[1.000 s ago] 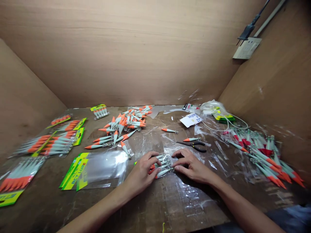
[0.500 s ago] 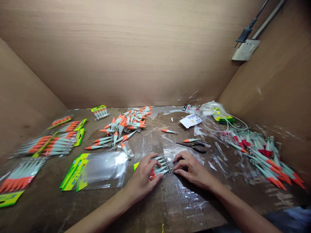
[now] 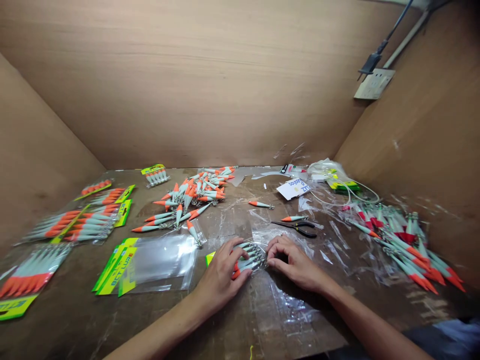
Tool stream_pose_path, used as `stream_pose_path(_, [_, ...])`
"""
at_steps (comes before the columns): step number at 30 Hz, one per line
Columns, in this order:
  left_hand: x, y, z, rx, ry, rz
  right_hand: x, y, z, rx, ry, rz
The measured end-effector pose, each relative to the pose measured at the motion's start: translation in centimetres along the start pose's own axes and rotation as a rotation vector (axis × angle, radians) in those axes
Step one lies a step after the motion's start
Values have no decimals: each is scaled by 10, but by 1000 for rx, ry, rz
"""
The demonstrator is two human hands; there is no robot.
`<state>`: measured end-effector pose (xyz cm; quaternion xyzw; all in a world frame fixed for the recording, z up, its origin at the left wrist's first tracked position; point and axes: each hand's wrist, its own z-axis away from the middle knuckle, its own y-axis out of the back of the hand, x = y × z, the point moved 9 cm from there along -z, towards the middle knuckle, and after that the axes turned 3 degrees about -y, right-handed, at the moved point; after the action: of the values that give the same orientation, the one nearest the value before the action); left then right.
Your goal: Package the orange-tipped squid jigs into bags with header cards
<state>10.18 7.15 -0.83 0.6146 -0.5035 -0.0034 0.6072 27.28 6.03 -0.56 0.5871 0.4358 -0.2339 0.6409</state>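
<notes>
A clear bag of squid jigs (image 3: pixel 250 257) lies on the table in front of me, the jigs side by side with orange ends to the left and hook crowns to the right. Its yellow-green header shows at the left, partly behind my left hand (image 3: pixel 228 267). That hand curls over the orange ends, thumb on the near side and fingers on the far side. At the hook end, my right hand (image 3: pixel 288 260) pinches the clear edge of the bag with thumb and fingers together. Black pliers (image 3: pixel 296 228) and a loose jig (image 3: pixel 295 218) lie just beyond it.
Header bags (image 3: pixel 161 262) are stacked left of my left hand. Filled packs (image 3: pixel 90 225) line the far left. A heap of loose squid jigs (image 3: pixel 191 192) lies behind, with more jigs (image 3: pixel 412 250) at the right. A handwritten card (image 3: pixel 293 188) and plastic scraps lie about.
My right fingers have closed together at the hook end of the bag, where they were more spread before. My left hand stays over the jigs. The view has shifted slightly.
</notes>
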Motion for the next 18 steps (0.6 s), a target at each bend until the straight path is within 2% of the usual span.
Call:
stream_pose_path(5, [0,0,2,44,-19,-8,1,3,3,99,-6,103])
stream_pose_path(12, [-1,-2,0,21,-13,-66,2,-1,1,96,-24,84])
stream_pose_path(15, [-5,-5,0,30,-37,-115,-11,-5,2,80,90,121])
stream_pose_path(18, [-14,-6,-1,92,-85,-150,-17,-10,0,79,192,227])
